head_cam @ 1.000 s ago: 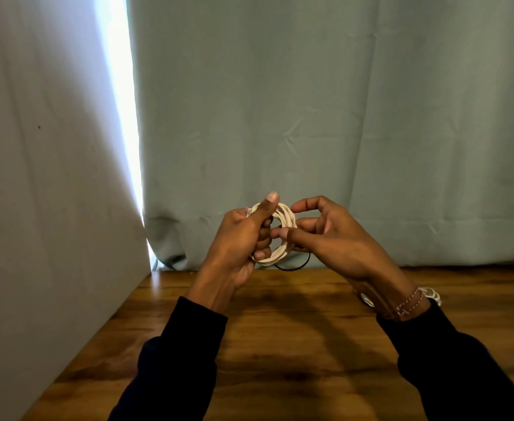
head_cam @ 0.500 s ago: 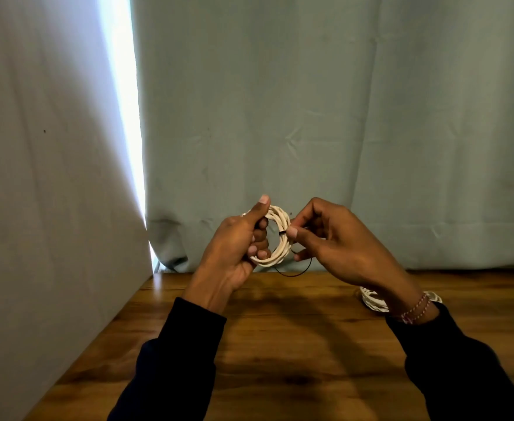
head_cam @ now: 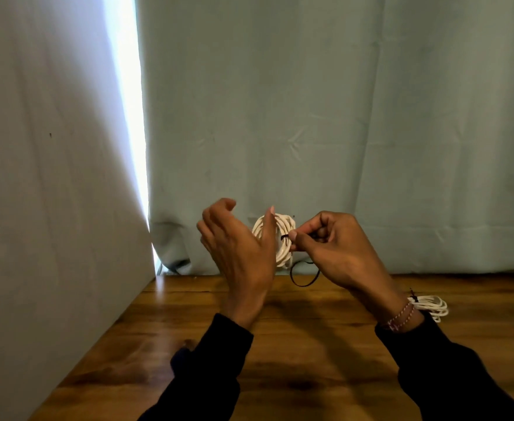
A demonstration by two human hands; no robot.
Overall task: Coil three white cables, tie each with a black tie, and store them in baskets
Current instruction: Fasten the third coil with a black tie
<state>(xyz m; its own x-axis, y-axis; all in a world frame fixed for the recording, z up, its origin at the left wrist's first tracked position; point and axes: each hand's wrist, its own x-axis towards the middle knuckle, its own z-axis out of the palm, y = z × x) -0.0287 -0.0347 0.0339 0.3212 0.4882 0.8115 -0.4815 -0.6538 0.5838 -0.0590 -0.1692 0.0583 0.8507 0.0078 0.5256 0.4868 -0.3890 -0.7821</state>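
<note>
The right hand (head_cam: 337,253) pinches the tie (head_cam: 303,276) where it crosses the coil (head_cam: 283,238), at the coil's 3 o'clock edge. The coil stands upright, held above the table (head_cam: 310,360); the tie's free loop hangs toward 6 o'clock. The left hand (head_cam: 240,250), at 9 o'clock of the coil, has spread fingers, thumb against the strands. The right hand is nearer the tie. The coil is white, multi-strand, roughly round. Another tied coil (head_cam: 430,306) lies at 4 o'clock.
</note>
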